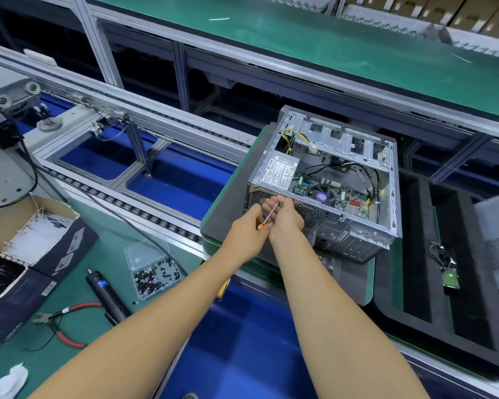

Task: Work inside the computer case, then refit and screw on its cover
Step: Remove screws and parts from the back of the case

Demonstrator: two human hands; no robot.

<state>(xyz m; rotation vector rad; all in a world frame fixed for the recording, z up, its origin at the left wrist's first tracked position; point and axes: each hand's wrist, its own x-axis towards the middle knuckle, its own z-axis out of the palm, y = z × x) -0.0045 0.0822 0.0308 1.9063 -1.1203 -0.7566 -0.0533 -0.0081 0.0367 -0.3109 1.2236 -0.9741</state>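
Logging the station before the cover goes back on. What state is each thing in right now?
computer case: cover off, interior exposed
screwdriver: held in both hands, tip at the case's near rear corner
left hand: grips the orange handle
right hand: pinches the shaft
screw box: lid open
electric screwdriver: lying on the mat, unused
pliers: lying with handles spread

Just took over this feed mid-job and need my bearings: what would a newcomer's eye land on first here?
The open computer case, right of centre on a dark mat, its cover off so the motherboard and power supply show. At its near rear corner both hands meet: the left hand grips an orange-handled screwdriver, the right hand is curled at the shaft. On the green bench at lower left lie an electric screwdriver, red-handled pliers and a clear box of screws.
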